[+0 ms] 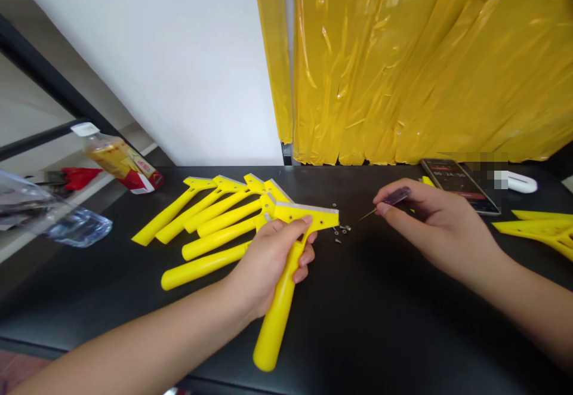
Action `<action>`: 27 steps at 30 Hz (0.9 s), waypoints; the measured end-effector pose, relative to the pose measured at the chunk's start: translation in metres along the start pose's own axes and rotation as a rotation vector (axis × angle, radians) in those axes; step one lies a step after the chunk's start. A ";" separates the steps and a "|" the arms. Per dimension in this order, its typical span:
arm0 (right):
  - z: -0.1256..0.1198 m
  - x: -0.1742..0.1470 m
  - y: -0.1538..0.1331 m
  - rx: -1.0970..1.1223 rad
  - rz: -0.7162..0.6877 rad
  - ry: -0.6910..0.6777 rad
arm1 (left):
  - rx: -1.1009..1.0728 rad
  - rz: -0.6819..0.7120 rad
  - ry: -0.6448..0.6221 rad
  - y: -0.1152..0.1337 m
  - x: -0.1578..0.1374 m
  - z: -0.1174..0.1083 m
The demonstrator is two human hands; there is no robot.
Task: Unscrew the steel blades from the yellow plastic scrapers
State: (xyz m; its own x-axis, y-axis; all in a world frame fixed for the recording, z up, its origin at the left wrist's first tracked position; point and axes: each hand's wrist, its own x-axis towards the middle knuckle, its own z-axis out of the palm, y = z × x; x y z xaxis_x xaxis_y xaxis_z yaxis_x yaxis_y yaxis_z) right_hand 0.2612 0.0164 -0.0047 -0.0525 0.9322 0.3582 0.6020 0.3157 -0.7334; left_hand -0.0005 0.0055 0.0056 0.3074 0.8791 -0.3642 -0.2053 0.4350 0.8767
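My left hand (273,258) grips a yellow scraper (280,311) at its neck, thumb pressed on the head near the metal blade edge. The scraper's handle points toward me, and dark holes show in its head. In my right hand (425,216) is a small screwdriver (396,197) with a purple handle, pinched between thumb and fingers. Its thin tip points left and down toward several small screws (344,228) lying on the black table, just right of the scraper head. Several more yellow scrapers (219,210) lie fanned out behind and left of my left hand.
A phone (461,186) showing a timer lies at the back right, beside a white object (521,182). More yellow scraper parts (537,228) lie at the right edge. A drink bottle (120,159) stands tilted-looking at the left, near a clear plastic bottle (67,219). Yellow plastic sheeting (403,67) covers the back.
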 end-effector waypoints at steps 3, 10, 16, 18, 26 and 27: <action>0.000 0.001 0.001 0.007 0.000 -0.006 | -0.001 -0.005 0.003 0.000 0.000 0.000; 0.000 0.002 -0.001 -0.012 -0.001 -0.002 | -0.023 -0.017 0.006 0.000 -0.001 -0.001; 0.000 0.004 0.002 -0.009 0.036 -0.027 | -0.027 -0.020 0.005 0.000 -0.002 -0.002; 0.000 0.005 0.003 -0.002 0.048 -0.034 | -0.021 -0.016 0.003 0.000 -0.001 -0.002; 0.000 0.005 0.001 -0.034 0.048 0.007 | -0.025 -0.012 -0.002 0.000 -0.001 -0.002; 0.001 0.005 0.002 -0.038 0.049 0.015 | -0.024 -0.012 -0.001 0.000 -0.001 -0.002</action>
State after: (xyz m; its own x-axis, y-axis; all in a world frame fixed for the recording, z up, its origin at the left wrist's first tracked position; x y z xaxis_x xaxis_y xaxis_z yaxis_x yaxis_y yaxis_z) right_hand 0.2613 0.0217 -0.0049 -0.0104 0.9436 0.3309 0.6333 0.2623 -0.7281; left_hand -0.0024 0.0046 0.0053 0.3108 0.8737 -0.3743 -0.2240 0.4501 0.8645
